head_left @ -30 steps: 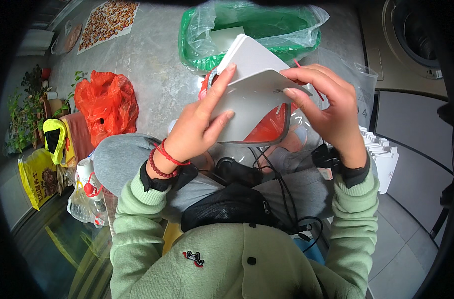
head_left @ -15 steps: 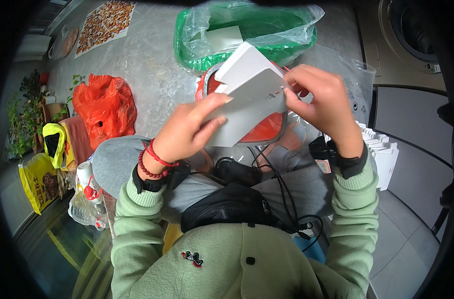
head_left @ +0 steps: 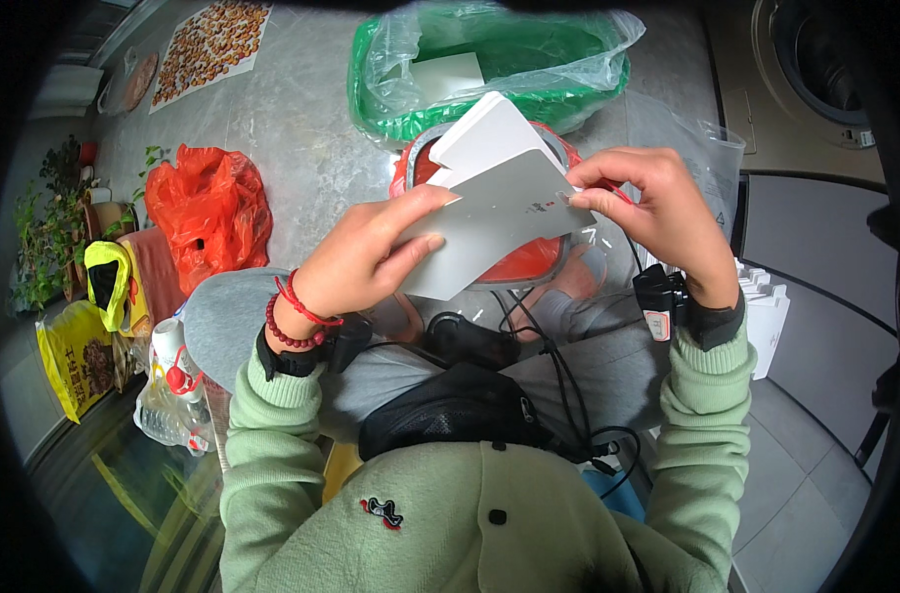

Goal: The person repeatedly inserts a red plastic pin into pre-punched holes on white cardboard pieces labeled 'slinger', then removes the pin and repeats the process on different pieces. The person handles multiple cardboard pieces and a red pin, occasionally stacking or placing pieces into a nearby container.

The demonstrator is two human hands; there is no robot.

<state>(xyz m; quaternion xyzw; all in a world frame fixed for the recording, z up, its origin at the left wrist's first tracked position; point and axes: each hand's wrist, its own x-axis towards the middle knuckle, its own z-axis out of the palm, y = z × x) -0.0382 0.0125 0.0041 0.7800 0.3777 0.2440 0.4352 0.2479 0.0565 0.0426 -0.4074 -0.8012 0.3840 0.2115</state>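
My left hand (head_left: 361, 252) grips a grey card (head_left: 494, 222) by its left side, thumb on top. White card pieces (head_left: 489, 133) stick out from behind its far edge; whether they are joined to it I cannot tell. At the card's right corner my right hand (head_left: 652, 198) has thumb and fingertips pinched together, by a small red mark. A small clear bit seems to show at those fingertips. Under the card stands a bin with a red bag lining (head_left: 529, 262), largely covered by the card.
Beyond it is a green basket (head_left: 366, 114) lined with clear plastic, a white sheet (head_left: 450, 74) inside. A red plastic bag (head_left: 208, 217) sits on the floor at left. White plastic parts (head_left: 766, 316) stand by my right wrist. Black cables (head_left: 558, 371) hang over my lap.
My right hand has shifted right and slightly down along the card's corner. The card has tilted and dropped a little, with my left hand keeping its hold.
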